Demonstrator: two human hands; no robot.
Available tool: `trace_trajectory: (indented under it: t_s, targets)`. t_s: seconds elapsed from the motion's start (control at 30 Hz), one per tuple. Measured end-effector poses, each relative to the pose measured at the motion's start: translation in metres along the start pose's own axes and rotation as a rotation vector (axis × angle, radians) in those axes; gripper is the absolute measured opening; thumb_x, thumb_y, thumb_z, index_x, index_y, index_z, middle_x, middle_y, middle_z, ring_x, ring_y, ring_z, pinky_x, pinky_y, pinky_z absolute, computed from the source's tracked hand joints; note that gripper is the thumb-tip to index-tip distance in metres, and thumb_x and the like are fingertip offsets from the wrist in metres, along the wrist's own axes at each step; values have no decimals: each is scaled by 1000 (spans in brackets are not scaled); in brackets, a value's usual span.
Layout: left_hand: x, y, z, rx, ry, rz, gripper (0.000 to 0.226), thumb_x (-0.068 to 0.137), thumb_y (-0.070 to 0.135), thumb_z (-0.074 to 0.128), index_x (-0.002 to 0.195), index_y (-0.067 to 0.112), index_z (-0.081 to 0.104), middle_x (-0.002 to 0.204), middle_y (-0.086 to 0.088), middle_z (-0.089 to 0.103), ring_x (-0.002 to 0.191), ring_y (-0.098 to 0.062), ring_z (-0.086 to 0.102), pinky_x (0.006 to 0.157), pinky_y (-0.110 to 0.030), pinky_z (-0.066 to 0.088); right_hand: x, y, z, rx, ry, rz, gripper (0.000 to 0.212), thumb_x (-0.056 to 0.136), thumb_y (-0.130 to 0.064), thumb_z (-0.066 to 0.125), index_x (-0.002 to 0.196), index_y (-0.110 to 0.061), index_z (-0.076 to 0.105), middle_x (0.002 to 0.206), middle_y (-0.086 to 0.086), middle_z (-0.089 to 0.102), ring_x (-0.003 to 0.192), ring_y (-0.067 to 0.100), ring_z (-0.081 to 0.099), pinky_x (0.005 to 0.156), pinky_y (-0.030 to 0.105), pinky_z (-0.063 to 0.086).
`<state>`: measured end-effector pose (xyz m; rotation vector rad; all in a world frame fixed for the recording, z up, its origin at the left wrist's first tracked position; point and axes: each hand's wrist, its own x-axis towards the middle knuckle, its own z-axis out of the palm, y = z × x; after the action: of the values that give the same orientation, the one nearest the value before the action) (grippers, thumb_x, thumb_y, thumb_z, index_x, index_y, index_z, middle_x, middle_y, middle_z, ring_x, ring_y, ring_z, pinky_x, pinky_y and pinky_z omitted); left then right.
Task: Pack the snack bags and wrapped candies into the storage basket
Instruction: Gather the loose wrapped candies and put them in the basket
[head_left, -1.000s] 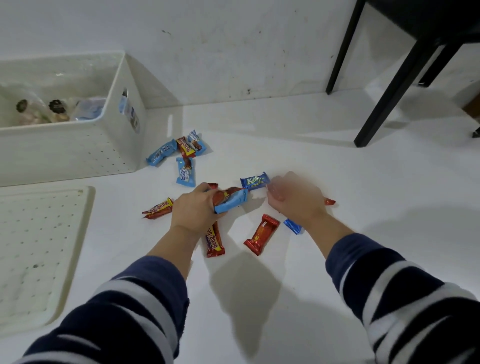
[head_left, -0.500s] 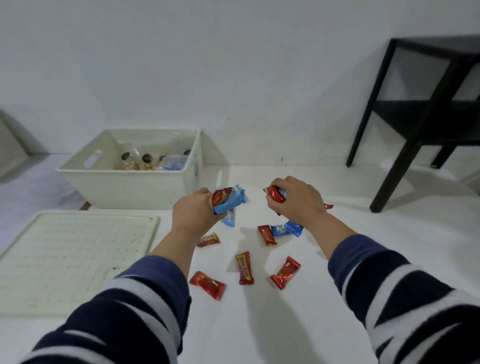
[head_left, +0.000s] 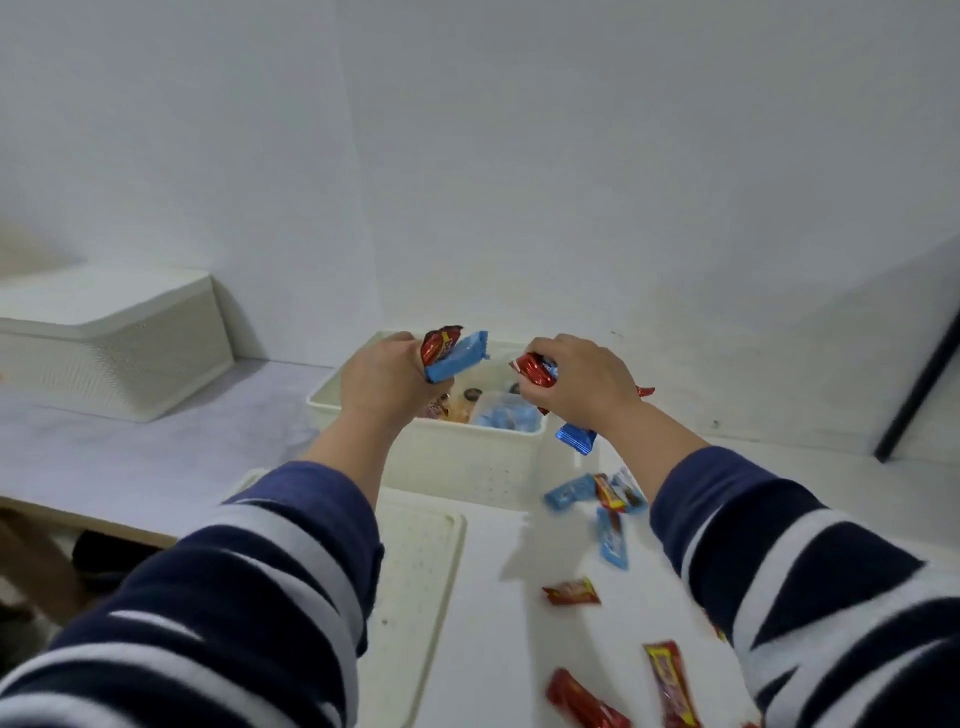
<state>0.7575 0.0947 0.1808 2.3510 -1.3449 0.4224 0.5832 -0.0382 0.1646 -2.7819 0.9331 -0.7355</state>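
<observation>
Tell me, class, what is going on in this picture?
A person is packing sweets. The left hand and the right hand each grip a few wrapped candies over the open white basket, which already holds some snacks. More candies lie loose on the table beside a flat lid.

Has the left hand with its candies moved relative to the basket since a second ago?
Yes. The left hand, gripping candies, has risen from the tabletop to above the basket, over its open top.
</observation>
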Motion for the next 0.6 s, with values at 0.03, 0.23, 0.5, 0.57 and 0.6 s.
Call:
trace_trajectory:
  t_s: [0.03,0.23,0.5,0.57,0.6]
  targets:
    - [15,-12,-1,-2,18,1,24,79,41,64,75,19,54,75,3,54,69,-20,57,57,-26,37,19,-11,5,-1,6,-2,28,86,-50,54,106,-31,60,87,-5,59,76,16,59,62,26,48]
    - [97,-74,21,-71,4,0,26,78,40,65,71,23,47,75,4,53,71,-21,57,60,-25,37,118,-63,60,117,2,80,23,81,-45,54,100,-34,61,87,-3,64,79,21,61,70,35,53]
    - [160,-135,121,-151,-250,-100,26,79,42,65,85,19,56,81,1,59,75,-20,58,62,-27,41,177,-68,174,331,-161,401,27,84,-45,56,106,-31,62,94,-5,67,85,19,63,74,32,52]
    - [164,-145,147,-161,-344,-113,23,82,40,65,81,19,55,77,2,57,72,-19,57,60,-28,42,183,-64,202,378,-248,480,19,84,-44,56,97,-31,63,88,-6,66,82,18,63,74,31,50]
    - [166,-149,159,-167,-378,-115,24,81,40,65,80,18,56,76,1,59,71,-19,59,59,-29,45,185,-62,215,408,-298,528,16,85,-43,57,93,-30,63,86,-6,66,81,18,62,76,31,50]
